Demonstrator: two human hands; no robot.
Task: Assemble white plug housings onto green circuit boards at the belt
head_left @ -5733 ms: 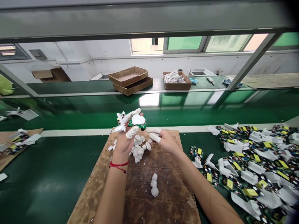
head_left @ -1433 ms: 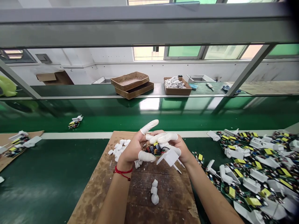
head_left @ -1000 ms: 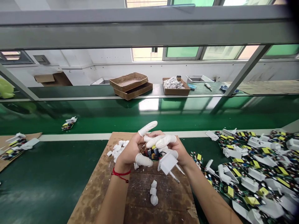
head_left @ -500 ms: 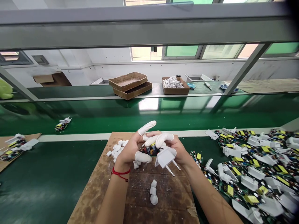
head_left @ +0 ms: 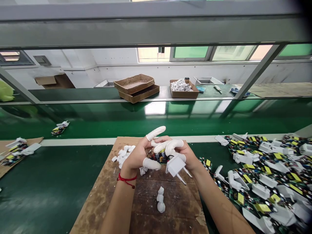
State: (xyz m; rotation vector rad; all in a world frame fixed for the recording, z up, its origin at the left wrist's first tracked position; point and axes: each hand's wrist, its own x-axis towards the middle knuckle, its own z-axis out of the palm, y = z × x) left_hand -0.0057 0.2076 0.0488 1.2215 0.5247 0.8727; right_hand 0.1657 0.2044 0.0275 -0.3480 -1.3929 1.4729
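A circuit board (head_left: pixel 158 157) and its white plug (head_left: pixel 175 165) are gripped between two hands.

The board is pinched by the left hand (head_left: pixel 137 156) between thumb and bent fingers, the capped forefinger being stretched out above; the plug, pins pointing down and to the right, is clasped by the right hand (head_left: pixel 182 155) just beside the board. Both are held above a stained cardboard sheet (head_left: pixel 102 201), on which white lumps (head_left: pixel 123 152) are heaped near the left hand. To the right, a pile of boards and plugs (head_left: pixel 263 175) is spread on the green bench. On the far ledge, a cardboard box (head_left: pixel 181 94) is filled with white pieces, and two flat trays (head_left: pixel 136 86) are stacked beside it.
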